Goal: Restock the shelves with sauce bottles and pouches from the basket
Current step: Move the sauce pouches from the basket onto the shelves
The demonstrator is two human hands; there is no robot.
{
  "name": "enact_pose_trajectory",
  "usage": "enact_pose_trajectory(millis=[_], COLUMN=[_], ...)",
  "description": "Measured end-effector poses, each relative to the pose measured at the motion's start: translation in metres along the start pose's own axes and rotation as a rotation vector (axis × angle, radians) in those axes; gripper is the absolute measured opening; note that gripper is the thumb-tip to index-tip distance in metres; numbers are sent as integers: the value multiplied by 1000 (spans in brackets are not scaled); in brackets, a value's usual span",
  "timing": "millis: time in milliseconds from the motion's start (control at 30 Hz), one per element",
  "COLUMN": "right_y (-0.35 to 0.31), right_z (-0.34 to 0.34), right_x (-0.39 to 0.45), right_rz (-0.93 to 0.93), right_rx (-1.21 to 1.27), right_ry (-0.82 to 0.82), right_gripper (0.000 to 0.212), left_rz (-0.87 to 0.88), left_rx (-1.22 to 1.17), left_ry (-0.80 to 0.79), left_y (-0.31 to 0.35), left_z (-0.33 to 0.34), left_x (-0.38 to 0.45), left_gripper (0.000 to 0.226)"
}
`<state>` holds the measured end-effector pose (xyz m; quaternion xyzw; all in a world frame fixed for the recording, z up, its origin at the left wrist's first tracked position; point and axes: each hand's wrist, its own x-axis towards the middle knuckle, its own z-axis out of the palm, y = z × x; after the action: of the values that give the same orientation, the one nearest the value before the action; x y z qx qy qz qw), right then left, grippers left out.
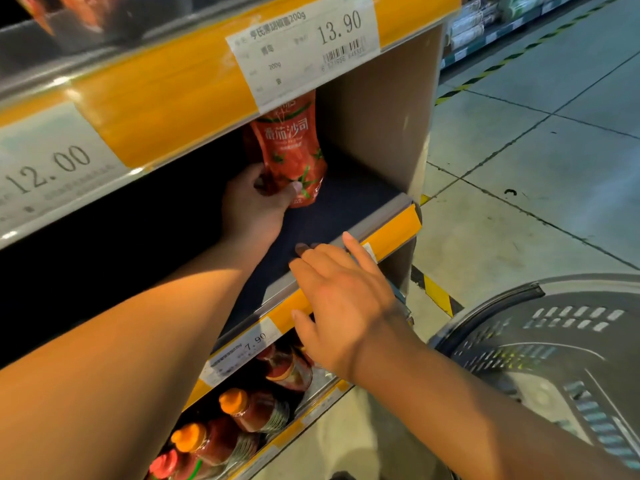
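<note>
Red pouch (289,150) upright on dark shelf (349,199)

The single head-worn camera is looking forward and down from close range, facing the yellow-edged metal store shelves (346,247) at a tilt. It is taking in both forearms from behind, with the grey tiled floor (519,174) lying at right.

Left hand (254,202) grips a red pouch (291,150) upright on a dark shelf (332,209); right hand (341,303) rests on its edge, basket (540,344) beside.
</note>
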<state>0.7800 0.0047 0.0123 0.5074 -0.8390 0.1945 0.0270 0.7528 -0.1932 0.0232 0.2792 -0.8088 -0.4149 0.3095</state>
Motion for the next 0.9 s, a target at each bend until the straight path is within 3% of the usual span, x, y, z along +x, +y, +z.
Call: enact_pose_trajectory(millis=[567,733,833,900], right_y=[2,3,2,2], right_z=[18,13,10,8], right_x=[-2,2,3,2], right_rz=[29,37,41,44], right_rx=[132,93,65,46], right_ry=[186,115,84,82], right_gripper=[55,56,57,58], left_rz=[-5,-108,-185,-218], left_rx=[235,261,172,100], left_ry=[128,67,9,-55], left_y=[6,8,9,10], left_z=[18,10,-6,-21], left_x=[21,18,5,-10], left_gripper=[36,51,61,57])
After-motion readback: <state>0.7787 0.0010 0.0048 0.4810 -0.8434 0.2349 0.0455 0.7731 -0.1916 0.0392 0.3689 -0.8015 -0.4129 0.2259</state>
